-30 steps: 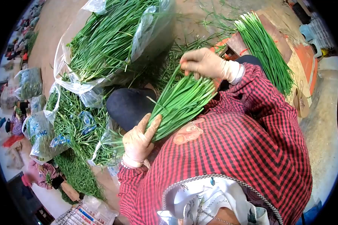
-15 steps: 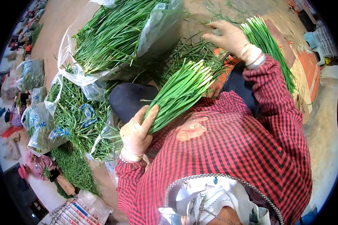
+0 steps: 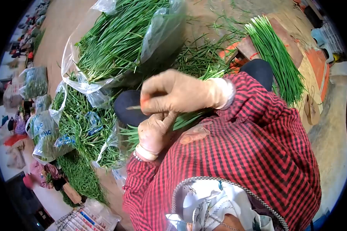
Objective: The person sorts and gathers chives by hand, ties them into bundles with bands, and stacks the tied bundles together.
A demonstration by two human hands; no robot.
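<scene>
My gloved left hand (image 3: 153, 133) is closed round a bunch of green stalks (image 3: 189, 120), whose leafy ends stick out to its left. Just above it, my gloved right hand (image 3: 173, 92) covers much of the bunch. Its fingers are bent together, with a thin brownish stalk (image 3: 133, 107) poking out from the fingertips. The pale ends of the bunch show behind my right wrist. Something orange-red is on a finger of that hand.
An open plastic bag of long green stalks (image 3: 112, 42) is at upper left, with a heap of loose greens (image 3: 79, 123) below. A larger bunch (image 3: 275, 57) lies on a board at upper right. People (image 3: 44, 173) sit far left.
My right hand has come down and left from the upper right to the left hand, and a thin stalk now shows at its fingers. My left hand keeps its hold on the bunch.
</scene>
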